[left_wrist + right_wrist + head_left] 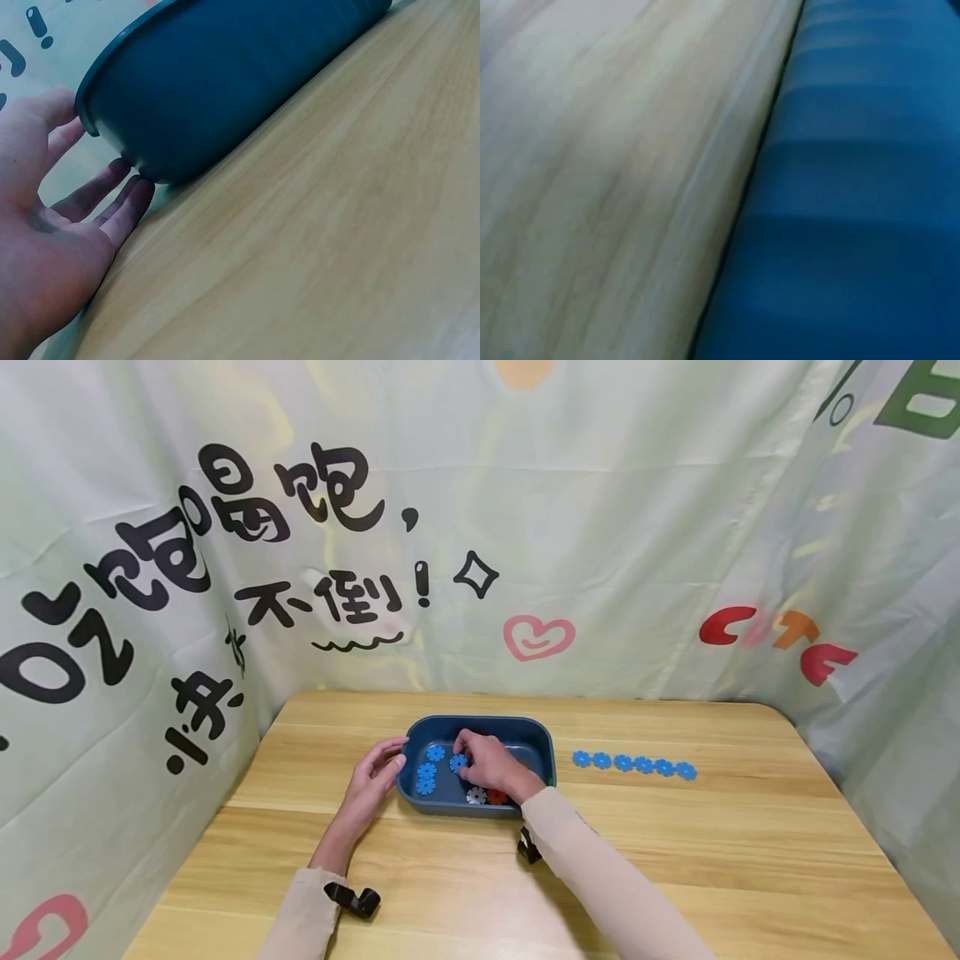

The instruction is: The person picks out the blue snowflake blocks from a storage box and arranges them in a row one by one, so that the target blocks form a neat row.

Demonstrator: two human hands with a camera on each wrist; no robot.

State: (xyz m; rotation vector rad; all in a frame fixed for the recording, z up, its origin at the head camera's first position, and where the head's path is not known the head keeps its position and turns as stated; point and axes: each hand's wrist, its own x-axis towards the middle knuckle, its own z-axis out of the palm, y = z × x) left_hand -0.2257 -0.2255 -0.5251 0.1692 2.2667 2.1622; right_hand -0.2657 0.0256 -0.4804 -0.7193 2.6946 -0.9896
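A dark blue plastic bin (465,808) stands on the table with toothed, flower-shaped plastic discs in it. My right hand (491,764) reaches down inside, pinching a blue flower-shaped disc (458,763) between thumb and fingers. Left of it, three more blue discs (427,770) lie on the bin floor. A white disc (476,795) and an orange-red disc (497,796) lie near the front wall, partly below my right wrist. My left hand (378,768) is at the bin's left end; in the left wrist view its loosely extended fingers (135,202) touch the outer wall (202,90).
Right of the bin, several blue discs (623,763) form a row on the wooden table (675,852). A printed cloth (615,543) hangs behind the table and along both sides. The right wrist view shows only table and the bin's ribbed outer wall (847,187).
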